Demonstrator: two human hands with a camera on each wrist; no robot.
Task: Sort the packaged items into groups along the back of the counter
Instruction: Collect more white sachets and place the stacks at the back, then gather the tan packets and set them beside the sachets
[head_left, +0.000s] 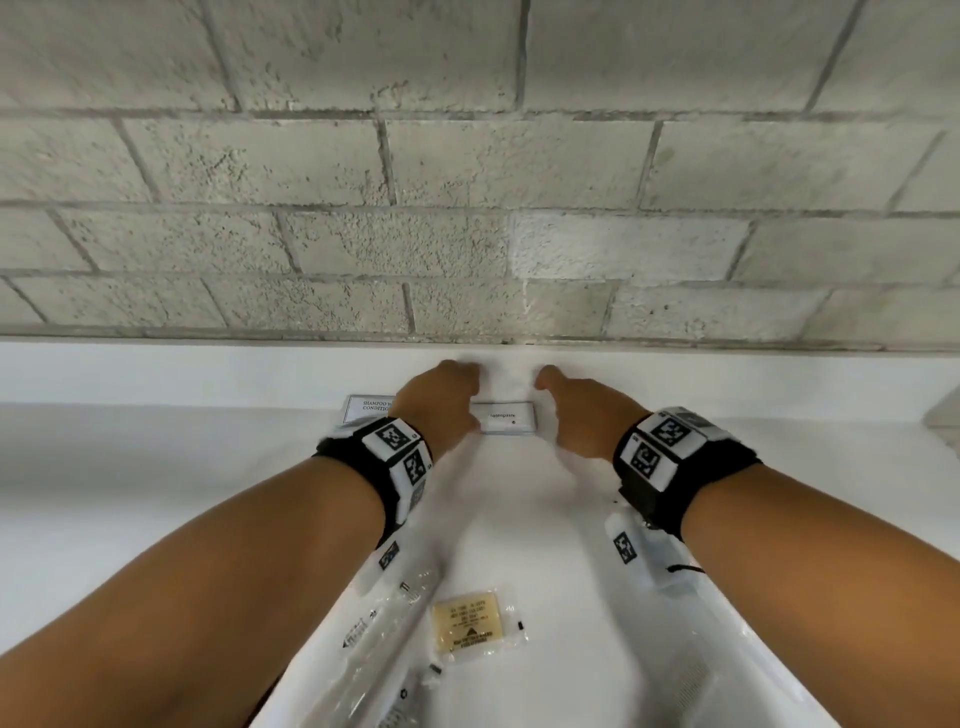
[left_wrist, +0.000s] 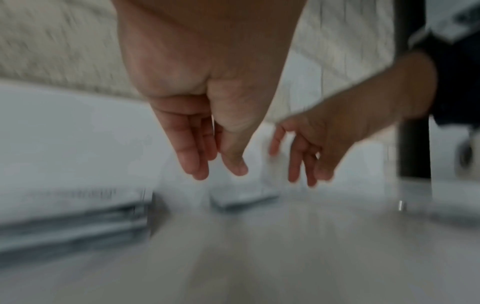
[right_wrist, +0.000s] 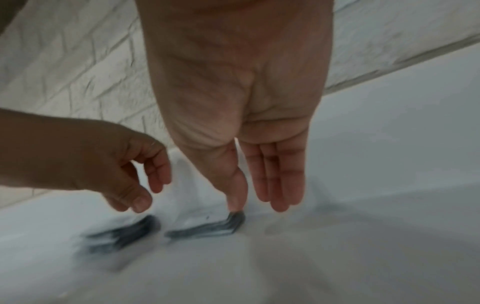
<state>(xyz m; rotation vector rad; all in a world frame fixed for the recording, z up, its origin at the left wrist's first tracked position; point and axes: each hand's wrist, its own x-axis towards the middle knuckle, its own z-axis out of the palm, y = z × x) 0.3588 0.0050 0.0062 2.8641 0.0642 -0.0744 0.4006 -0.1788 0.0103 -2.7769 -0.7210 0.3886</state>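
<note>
Both hands hang over the back of the white counter, close to the wall. My left hand has relaxed, slightly curled fingers and holds nothing. My right hand has straight fingers, and its thumb tip touches the right corner of a flat white toothpaste box lying between the hands. A white shampoo and conditioner box lies just left of it, partly hidden by my left wrist. The wrist views are blurred.
Nearer to me lie a yellow soap packet and clear plastic-wrapped items, partly under my left forearm. Another clear packet lies under my right forearm. A grey block wall closes the counter at the back.
</note>
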